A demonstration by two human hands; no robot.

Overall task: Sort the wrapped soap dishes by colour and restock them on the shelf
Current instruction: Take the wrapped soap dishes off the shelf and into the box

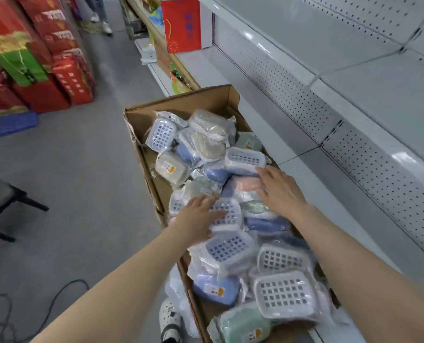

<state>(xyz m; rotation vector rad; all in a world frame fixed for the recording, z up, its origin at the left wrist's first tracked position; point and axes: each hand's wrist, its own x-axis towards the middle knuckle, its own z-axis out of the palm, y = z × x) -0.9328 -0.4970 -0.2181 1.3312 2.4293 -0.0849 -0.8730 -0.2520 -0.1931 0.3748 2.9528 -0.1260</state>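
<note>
Soap dishes: wrapped soap dishes (230, 246) all lie loose in the cardboard box (213, 97), colours mixed (blue, beige, pale green, pink). None sorted, none on the shelf yet.
Left hand: left hand (196, 216) lies flat on a lattice-topped dish (224, 211) near the box's middle. Its fingers (206, 201) are apart and straight, clamped on nothing.
Right hand: right hand (280, 188) is over the pink dish (245, 184), on the shelf side of the box. Its fingers (268, 175) are spread and touch the wrap; no grip.
Shelf: white shelf (379, 95) runs just beside the box's right wall, boards bare.
Risk, slide: the pile stands above the rim at the box's near end. The wraps look slick, so pulling one dish may tip its neighbours over the rim onto the floor (82, 169).
Risk, colour: glare on the plastic and the white lattice tops hide the base colour. Pale green and beige could be mistaken for each other.
Risk, grip: a loose wrap pinched alone may let the dish swing or drop.
Risk, footing: shoe (170, 315) is just beside the box's near-left corner and a cable (57, 300) lies left of it. Judged a trip hazard when stepping towards the shelf.
</note>
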